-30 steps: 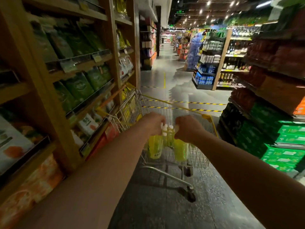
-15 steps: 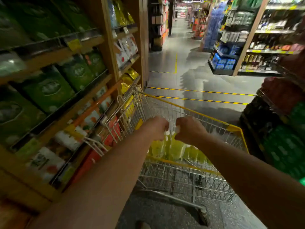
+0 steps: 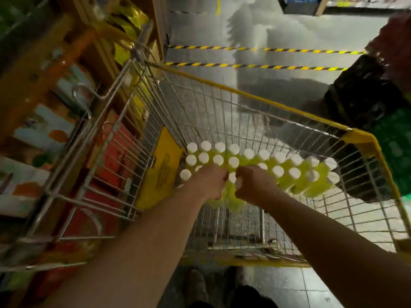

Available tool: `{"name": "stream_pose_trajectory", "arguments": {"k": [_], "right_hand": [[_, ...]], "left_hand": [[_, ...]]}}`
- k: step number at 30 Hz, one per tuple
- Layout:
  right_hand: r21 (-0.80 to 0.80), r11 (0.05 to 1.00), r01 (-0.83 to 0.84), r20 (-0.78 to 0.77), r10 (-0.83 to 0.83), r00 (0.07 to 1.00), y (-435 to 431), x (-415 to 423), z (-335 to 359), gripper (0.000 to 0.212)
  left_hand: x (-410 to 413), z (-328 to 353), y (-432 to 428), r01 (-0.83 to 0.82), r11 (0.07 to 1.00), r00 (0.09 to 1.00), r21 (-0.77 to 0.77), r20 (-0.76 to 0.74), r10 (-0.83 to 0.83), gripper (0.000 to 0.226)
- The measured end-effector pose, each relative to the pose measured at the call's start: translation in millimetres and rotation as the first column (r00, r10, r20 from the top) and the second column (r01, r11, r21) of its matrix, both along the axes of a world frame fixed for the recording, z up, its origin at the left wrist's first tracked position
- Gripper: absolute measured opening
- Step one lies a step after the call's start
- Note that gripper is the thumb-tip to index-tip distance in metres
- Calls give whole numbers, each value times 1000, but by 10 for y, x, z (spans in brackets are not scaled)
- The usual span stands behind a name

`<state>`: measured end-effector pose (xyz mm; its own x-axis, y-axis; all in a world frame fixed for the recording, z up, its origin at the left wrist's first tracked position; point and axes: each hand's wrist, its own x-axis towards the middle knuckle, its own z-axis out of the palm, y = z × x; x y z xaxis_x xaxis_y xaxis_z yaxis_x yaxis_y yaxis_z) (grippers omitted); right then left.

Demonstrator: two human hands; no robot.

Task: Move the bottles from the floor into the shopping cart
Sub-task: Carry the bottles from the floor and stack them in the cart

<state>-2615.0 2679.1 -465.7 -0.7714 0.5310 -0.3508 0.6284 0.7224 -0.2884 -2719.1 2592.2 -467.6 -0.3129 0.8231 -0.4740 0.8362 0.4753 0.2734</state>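
change: a second ago both hands carried the yellow bottles in the air in front of the shopping cart [image 3: 244,92]. half a second ago they were just above its near rim. now they are lowered inside the basket.
left hand: the left hand [image 3: 210,182] is curled round the tops of the held bottles [image 3: 231,197]. its fingers are on the far side and i cannot count them.
right hand: the right hand [image 3: 253,185] grips in the same way, just beside the left one. a white cap shows between the two.
held bottles: they hang upright under the two fists, on the near side of the rows. i cannot tell if their bottoms already touch the wire bottom.
stored bottles: many stored bottles [image 3: 291,174] with white caps stand in rows along the far side of the basket, from the left wall almost to the right wall.
view: the head has bent down, so the striped tape [image 3: 244,66] on the floor [image 3: 300,30] now sits higher in the picture. the shelf [image 3: 44,121] is close on the left of the cart.
meaning: the carrying seems finished and the step in hand is the setting down. this batch is almost delivered.
next: i think the hands must go down a little more, let go, and rise straight up, so that the neighbour bottles do not fall.
remaining: no bottle on the floor is visible here, so i cannot say how many are left.
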Motion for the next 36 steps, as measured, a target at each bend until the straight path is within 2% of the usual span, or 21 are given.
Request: {"name": "stream_pose_trajectory", "arguments": {"k": [2,5,8,12,17,23,25,30,36], "right_hand": [[-20,1000,-8,21,9,1000,74,-78,-314,38],[-46,998,-32,35,34,999,155,-148,-742,35],[-53,998,-29,9,29,1000,218,-207,-1036,35],[-48,998,-50,54,52,997,275,-266,-1325,40],[-33,993,-111,31,112,993,323,-266,-1533,34],[7,977,-211,20,211,977,321,-233,-1727,31],[32,965,-259,32,258,966,311,-238,-1761,35],[213,930,-300,20,303,953,255,-253,-1825,49],[155,937,-313,114,298,948,268,-162,-1827,65]], "left_hand": [[-79,-324,48,-51,999,998,16,43,50,30],[-155,-710,105,-88,996,996,29,-3,89,22],[-187,-1056,132,-88,996,996,34,0,88,30],[-200,-1365,164,-100,993,995,59,11,100,41],[-214,-1517,194,-66,991,998,119,-13,68,29],[-245,-1682,167,-11,999,999,53,-50,14,26],[-241,-1700,166,12,999,997,51,-74,-8,23],[-200,-1746,161,25,992,987,120,-158,-6,19],[-189,-1736,166,-11,998,989,58,-144,19,31]]}}
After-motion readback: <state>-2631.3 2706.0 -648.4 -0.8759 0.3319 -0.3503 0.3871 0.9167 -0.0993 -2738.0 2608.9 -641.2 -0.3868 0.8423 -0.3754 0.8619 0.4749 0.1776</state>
